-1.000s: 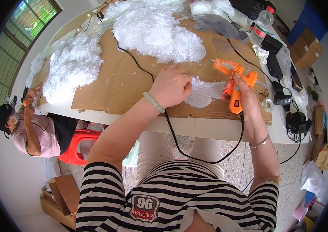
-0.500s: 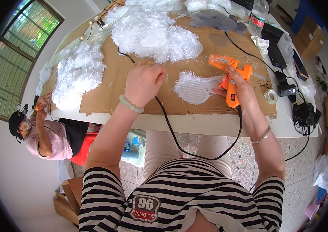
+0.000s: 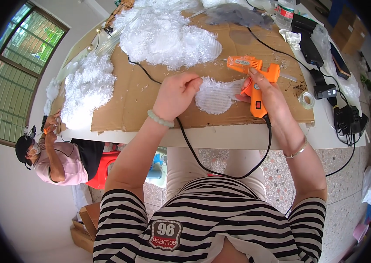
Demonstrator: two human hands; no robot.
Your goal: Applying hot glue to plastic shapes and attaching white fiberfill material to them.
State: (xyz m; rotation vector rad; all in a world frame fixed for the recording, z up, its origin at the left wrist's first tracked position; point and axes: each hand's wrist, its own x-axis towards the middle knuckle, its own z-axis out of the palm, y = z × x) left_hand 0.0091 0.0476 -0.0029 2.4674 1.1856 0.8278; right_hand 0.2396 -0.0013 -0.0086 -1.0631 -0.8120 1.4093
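Note:
My right hand (image 3: 267, 93) is wrapped round an orange hot glue gun (image 3: 256, 99), its nozzle toward the left and a clear glue stick out of its back. Under that hand's fingers lies the right end of a white fringed fabric piece (image 3: 214, 99), flat on the cardboard. My left hand (image 3: 175, 94) is at the piece's left edge, thumb and forefinger pinched together. Whatever sits between those fingertips is too small to make out. A black cord (image 3: 193, 156) hangs from the gun in a loop past the table edge.
Heaps of white fringed pieces (image 3: 168, 41) lie on the cardboard sheet (image 3: 128, 103). Grey translucent sheeting (image 3: 238, 16) and a plastic bottle (image 3: 284, 14) are behind. A tape roll (image 3: 306, 100) and power adapters (image 3: 347, 120) sit at the right. Another person (image 3: 60, 162) works at the left.
My left hand has moved right, up to the fabric piece's left edge. The glue gun stays in my right hand, and the whole view has shifted slightly.

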